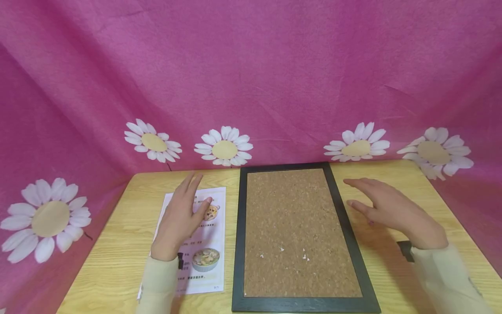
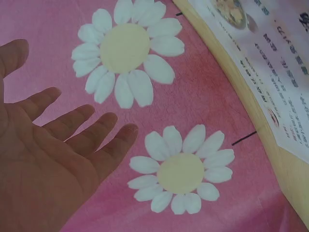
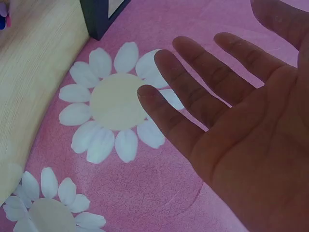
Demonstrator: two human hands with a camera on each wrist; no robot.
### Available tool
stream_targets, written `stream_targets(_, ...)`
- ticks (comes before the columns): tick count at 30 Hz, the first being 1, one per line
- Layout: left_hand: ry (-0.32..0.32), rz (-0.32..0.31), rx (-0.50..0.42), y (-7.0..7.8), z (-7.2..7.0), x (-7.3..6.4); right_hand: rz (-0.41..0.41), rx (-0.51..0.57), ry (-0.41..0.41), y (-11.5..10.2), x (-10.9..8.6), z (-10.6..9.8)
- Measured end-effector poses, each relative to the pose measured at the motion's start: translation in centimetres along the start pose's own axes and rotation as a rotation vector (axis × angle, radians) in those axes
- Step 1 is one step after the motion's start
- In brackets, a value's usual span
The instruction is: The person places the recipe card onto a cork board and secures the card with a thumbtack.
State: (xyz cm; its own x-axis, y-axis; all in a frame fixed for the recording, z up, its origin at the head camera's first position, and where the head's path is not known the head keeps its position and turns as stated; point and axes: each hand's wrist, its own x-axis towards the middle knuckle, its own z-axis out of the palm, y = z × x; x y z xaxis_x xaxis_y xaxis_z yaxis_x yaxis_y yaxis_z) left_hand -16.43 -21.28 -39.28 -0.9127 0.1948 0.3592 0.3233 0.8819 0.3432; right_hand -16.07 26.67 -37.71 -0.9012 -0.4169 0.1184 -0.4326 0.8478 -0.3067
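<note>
My left hand (image 1: 178,222) hangs over a printed sheet (image 1: 211,283) with food pictures and rows of text. Its fingers are extended and spread in the left wrist view, and the palm is bare. Between the hands lies a cork board (image 1: 294,209) in a black frame (image 1: 306,304), with several small white bits (image 1: 304,257) on its lower half. Off the board's right side is my right hand (image 1: 392,209), fingers stretched toward the frame and nothing in the palm (image 3: 260,140). Small coloured things (image 3: 4,18), partly cut off, show at the corner of the right wrist view.
All this lies on a light wooden table (image 1: 113,253). A pink cloth (image 1: 274,78) printed with white daisies (image 1: 223,148) hangs behind the table and along both sides. The board's far edge comes close to the cloth.
</note>
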Motion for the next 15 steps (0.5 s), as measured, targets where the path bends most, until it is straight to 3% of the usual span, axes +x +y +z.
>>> stream_targets(15,-0.022,-0.113,-0.028,-1.7,-1.4,-0.2,0.003,-0.007,-0.015,0.9,0.1,0.0)
